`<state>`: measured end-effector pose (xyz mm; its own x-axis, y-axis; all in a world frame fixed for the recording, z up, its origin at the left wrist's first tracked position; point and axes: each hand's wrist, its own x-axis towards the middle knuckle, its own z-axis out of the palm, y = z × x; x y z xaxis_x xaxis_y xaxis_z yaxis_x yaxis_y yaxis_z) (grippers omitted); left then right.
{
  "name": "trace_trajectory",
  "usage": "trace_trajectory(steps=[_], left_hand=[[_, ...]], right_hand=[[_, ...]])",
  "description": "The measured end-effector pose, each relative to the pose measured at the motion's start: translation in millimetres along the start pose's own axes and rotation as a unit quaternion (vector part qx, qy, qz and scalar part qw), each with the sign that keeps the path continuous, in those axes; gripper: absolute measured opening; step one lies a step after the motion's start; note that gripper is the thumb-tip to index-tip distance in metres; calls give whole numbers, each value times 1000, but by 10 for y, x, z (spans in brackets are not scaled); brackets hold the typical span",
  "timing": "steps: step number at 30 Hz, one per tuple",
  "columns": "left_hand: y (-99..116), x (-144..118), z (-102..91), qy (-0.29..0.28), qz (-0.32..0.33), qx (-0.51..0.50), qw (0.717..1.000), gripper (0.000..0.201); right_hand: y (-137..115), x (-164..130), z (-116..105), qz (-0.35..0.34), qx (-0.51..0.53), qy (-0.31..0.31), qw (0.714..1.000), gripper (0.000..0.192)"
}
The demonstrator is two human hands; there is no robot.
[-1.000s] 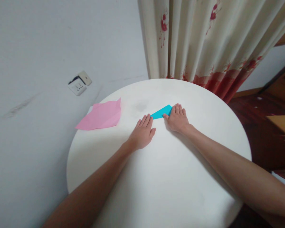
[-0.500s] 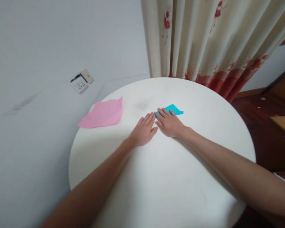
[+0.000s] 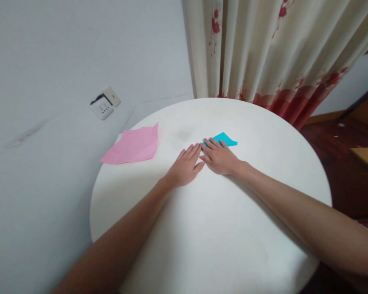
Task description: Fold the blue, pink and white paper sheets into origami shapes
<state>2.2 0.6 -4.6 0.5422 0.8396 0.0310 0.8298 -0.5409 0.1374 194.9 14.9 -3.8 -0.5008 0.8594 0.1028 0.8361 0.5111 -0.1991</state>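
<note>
Near the far middle of the round white worktop (image 3: 221, 228), both hands lie palm down on a folded piece of blue paper (image 3: 225, 139). A second ago the right hand (image 3: 221, 158) pressed the paper's right end and a long blue strip showed between the hands; since then it has slid leftward until its thumb side touches the left hand (image 3: 186, 166), and the paper's right tip now pokes out beyond its fingers. By my reading, that sweep runs a crease flat along the fold, so the fold in hand looks nearly pressed home. Fingers of both hands are stretched out flat and close together, clamped on nothing, only bearing down. Most of the blue paper is hidden beneath the right hand, so its folded shape cannot be made out, and whether the left hand rests on paper or on bare worktop I cannot tell. A pink sheet (image 3: 131, 145) lies well apart at the left rim, creased and untouched. Behind stand a flowered curtain (image 3: 263, 49) and a wall socket (image 3: 104, 107).
</note>
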Motion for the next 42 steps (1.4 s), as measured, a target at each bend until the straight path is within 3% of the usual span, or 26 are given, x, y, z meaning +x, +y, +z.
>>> trace_trajectory(steps=[42], left_hand=[[14,-8,-22,2,2,-15,1000,63]], right_hand=[[26,-5,-30,-2,16,-6,1000,63]])
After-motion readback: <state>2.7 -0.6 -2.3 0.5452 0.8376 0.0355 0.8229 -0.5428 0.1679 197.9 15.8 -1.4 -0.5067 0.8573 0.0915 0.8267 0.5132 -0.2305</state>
